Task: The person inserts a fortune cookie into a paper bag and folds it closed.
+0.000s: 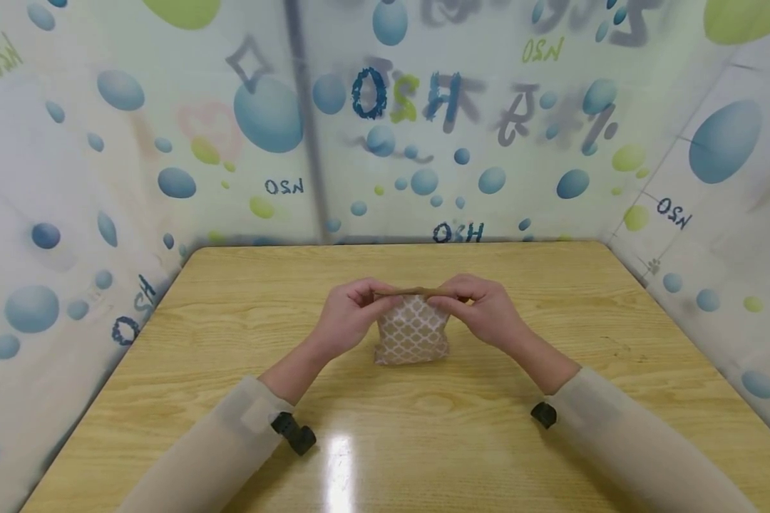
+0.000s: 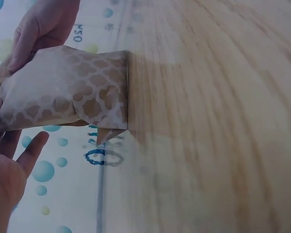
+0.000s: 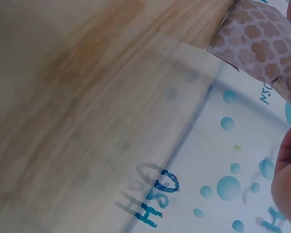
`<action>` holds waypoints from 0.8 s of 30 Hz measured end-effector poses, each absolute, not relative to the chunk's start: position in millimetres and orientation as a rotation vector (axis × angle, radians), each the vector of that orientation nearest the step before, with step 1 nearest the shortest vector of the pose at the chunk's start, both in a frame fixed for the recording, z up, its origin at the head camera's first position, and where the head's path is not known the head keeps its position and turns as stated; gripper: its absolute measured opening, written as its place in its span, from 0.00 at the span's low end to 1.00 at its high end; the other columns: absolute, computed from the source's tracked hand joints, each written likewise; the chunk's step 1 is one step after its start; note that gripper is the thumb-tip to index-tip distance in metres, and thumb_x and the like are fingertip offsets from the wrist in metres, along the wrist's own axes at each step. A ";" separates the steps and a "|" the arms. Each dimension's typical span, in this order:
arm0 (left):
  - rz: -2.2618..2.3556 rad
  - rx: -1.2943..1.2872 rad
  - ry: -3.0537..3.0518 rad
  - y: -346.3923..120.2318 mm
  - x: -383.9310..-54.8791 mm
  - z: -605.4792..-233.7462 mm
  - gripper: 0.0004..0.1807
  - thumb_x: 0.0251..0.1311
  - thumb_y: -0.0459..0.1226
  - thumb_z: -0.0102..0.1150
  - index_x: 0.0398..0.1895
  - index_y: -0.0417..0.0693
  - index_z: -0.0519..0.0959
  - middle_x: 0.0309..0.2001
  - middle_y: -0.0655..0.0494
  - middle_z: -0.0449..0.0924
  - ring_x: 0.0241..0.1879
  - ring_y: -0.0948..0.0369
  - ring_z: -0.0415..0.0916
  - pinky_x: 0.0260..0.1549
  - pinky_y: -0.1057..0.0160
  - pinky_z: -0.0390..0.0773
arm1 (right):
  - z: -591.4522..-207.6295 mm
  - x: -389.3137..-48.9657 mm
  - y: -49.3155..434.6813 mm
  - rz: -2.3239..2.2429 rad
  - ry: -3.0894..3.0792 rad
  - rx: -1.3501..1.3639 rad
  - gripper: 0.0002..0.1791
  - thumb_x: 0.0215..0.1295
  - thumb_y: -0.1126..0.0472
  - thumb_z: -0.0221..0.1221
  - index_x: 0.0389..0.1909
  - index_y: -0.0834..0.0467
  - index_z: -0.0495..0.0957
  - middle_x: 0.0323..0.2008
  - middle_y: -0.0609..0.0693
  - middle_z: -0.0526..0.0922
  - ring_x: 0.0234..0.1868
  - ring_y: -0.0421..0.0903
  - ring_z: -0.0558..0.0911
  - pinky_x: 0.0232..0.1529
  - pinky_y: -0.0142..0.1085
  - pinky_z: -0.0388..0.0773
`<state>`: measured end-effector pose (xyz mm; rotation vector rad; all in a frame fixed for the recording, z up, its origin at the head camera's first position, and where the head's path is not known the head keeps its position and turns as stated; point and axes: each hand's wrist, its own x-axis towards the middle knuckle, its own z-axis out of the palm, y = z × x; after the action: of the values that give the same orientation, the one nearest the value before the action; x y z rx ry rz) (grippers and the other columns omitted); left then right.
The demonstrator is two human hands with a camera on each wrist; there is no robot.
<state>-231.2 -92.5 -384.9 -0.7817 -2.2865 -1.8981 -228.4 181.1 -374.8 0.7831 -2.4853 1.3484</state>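
A small brown paper bag point(image 1: 413, 333) with a white lattice print stands upright on the table, its top edge folded over. My left hand point(image 1: 351, 313) pinches the left end of that fold between thumb and fingers. At the other end, my right hand point(image 1: 481, 308) pinches the fold the same way. In the left wrist view the bag point(image 2: 63, 92) looks bulged, with its base on the wood and a flap of paper sticking out low on one side. What the bag contains is hidden. The right wrist view shows only part of the bag point(image 3: 257, 41) and a bit of the right hand point(image 3: 288, 184).
The wooden table point(image 1: 231, 320) reaches back to a wall sheet point(image 1: 385, 164) printed with blue and green dots and lettering. Similar sheets hang at both sides. Small black devices, such as the one at the left cuff point(image 1: 294, 433), sit on both sleeves.
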 end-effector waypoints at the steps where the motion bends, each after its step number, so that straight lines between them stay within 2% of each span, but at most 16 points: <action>1: -1.878 -0.784 -2.292 -93.0 -231.6 -384.8 0.07 0.74 0.33 0.69 0.50 0.45 0.92 0.42 0.55 0.93 0.31 0.64 0.76 0.31 0.69 0.75 | -374.5 -228.1 181.6 1.343 -2.486 0.782 0.05 0.73 0.60 0.71 0.43 0.52 0.94 0.40 0.48 0.91 0.37 0.38 0.83 0.37 0.33 0.80; 6: -1.865 -0.811 -2.294 -94.5 -233.6 -384.4 0.08 0.75 0.32 0.68 0.51 0.44 0.92 0.44 0.49 0.94 0.31 0.59 0.77 0.31 0.68 0.76 | -373.9 -228.1 184.6 1.379 -2.493 0.780 0.08 0.72 0.63 0.71 0.48 0.53 0.95 0.44 0.50 0.94 0.41 0.36 0.85 0.40 0.33 0.83; 11: -1.855 -0.817 -2.314 -96.4 -234.3 -384.1 0.12 0.74 0.31 0.68 0.57 0.41 0.89 0.41 0.47 0.93 0.30 0.63 0.79 0.31 0.66 0.78 | -376.1 -229.7 186.5 1.418 -2.494 0.794 0.09 0.73 0.64 0.70 0.49 0.54 0.95 0.45 0.52 0.93 0.40 0.38 0.84 0.38 0.33 0.82; 14: -1.836 -0.840 -2.319 -97.3 -234.3 -383.9 0.14 0.74 0.31 0.68 0.60 0.42 0.89 0.42 0.46 0.93 0.29 0.64 0.78 0.30 0.67 0.77 | -376.5 -230.2 187.5 1.444 -2.479 0.852 0.12 0.74 0.65 0.69 0.54 0.56 0.93 0.49 0.54 0.93 0.42 0.36 0.86 0.40 0.32 0.84; 19: -1.804 -0.901 -2.306 -99.4 -233.0 -385.0 0.13 0.75 0.30 0.65 0.59 0.42 0.89 0.52 0.45 0.93 0.34 0.67 0.81 0.33 0.69 0.79 | -374.8 -230.3 189.4 1.540 -2.464 0.984 0.20 0.77 0.69 0.64 0.66 0.58 0.86 0.60 0.58 0.90 0.52 0.33 0.88 0.48 0.31 0.87; 24: -1.720 -0.995 -2.306 -101.0 -231.4 -385.9 0.16 0.76 0.28 0.63 0.61 0.44 0.88 0.56 0.47 0.91 0.34 0.67 0.79 0.32 0.69 0.77 | -372.9 -229.6 190.9 1.454 -2.500 1.051 0.19 0.79 0.68 0.62 0.65 0.57 0.87 0.60 0.56 0.90 0.54 0.34 0.86 0.49 0.32 0.85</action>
<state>-231.4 -101.0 -385.9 -0.9951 -2.3059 -1.7196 -229.6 190.9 -372.9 1.0514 -2.4998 1.4540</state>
